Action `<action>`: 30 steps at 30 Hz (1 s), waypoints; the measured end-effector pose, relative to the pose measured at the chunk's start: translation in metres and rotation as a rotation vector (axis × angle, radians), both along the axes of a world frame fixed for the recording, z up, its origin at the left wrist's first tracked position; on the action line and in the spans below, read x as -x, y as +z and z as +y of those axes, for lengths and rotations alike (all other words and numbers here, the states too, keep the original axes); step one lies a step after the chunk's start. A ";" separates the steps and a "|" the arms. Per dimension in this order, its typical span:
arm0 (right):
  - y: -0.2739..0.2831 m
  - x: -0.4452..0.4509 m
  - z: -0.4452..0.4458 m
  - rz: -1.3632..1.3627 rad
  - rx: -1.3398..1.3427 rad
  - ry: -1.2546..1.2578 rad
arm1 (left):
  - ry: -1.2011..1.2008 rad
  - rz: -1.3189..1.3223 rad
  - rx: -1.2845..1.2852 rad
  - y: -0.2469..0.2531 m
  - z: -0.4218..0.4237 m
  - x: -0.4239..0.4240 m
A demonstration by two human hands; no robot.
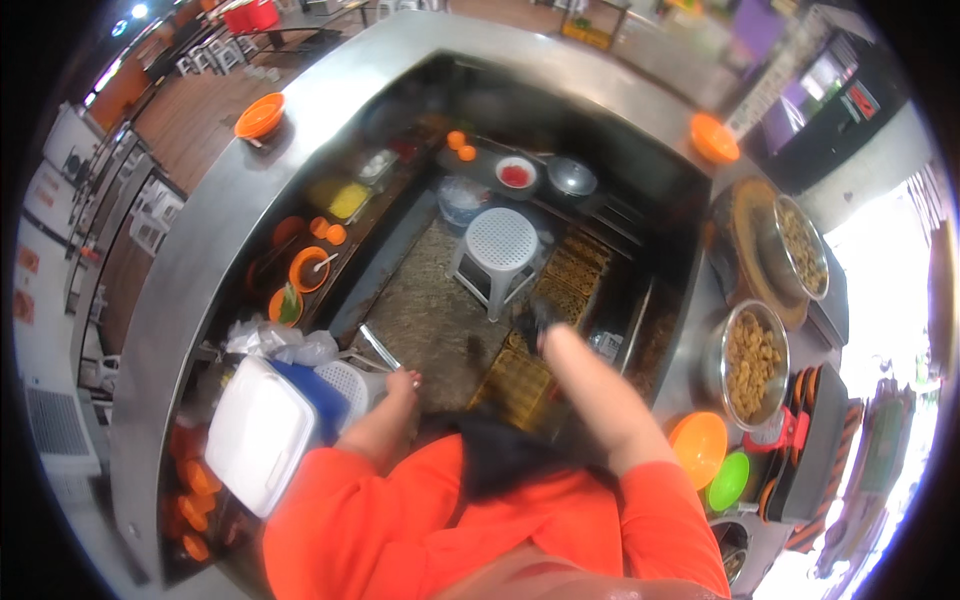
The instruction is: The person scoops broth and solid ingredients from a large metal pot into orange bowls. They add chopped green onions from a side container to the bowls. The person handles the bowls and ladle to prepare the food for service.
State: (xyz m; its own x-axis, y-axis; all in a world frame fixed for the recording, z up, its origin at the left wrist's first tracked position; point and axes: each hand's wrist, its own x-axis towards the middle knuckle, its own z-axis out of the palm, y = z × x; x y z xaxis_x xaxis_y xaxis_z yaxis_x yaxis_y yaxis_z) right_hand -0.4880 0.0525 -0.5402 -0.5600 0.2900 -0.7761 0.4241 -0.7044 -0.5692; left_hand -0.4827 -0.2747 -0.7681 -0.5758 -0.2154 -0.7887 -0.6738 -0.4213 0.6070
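Note:
My left hand (pixel 403 382) is closed around one end of a long, shiny metal utensil (pixel 379 347), which points up and left over the floor. Whether it is tongs or a blade cannot be told. Beside that hand are a perforated grey plastic stool (pixel 343 382) and a blue cooler with a white lid (pixel 262 435). My right hand (pixel 537 321), in a black glove and blurred, is stretched forward above yellow plastic crates (pixel 517 382). Its fingers are indistinct, and I cannot tell if they hold anything. Another grey plastic stool (pixel 501 240) stands just beyond it.
A stainless steel counter (pixel 202 247) surrounds me. At right are metal bowls of browned food pieces (pixel 754 367), a round wooden board (pixel 742 225), an orange bowl (pixel 699 450) and a green bowl (pixel 728 481). The left inner shelf holds a yellow food tray (pixel 349 201) and orange bowls (pixel 309 270).

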 end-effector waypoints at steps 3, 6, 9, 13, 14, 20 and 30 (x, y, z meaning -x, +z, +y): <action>0.044 0.072 0.030 0.130 0.057 -0.080 | -0.054 -0.036 0.026 -0.010 -0.007 0.004; 0.060 0.073 0.022 0.241 0.145 -0.015 | -0.240 0.033 0.012 -0.008 -0.016 0.003; 0.014 0.022 0.016 0.325 -0.181 0.482 | -0.202 -0.057 -0.179 -0.035 -0.012 0.014; 0.086 -0.056 0.005 0.356 -0.706 0.956 | -0.379 -0.208 -0.177 -0.046 0.044 0.039; 0.069 -0.065 0.012 0.444 -0.955 1.063 | -0.502 -0.202 -0.162 -0.017 0.066 0.045; 0.212 -0.169 -0.008 0.271 -1.407 0.884 | -0.889 0.187 -0.064 0.100 0.211 0.073; 0.347 -0.425 -0.195 -0.240 -1.459 0.511 | -1.001 0.987 -0.554 0.352 0.347 -0.126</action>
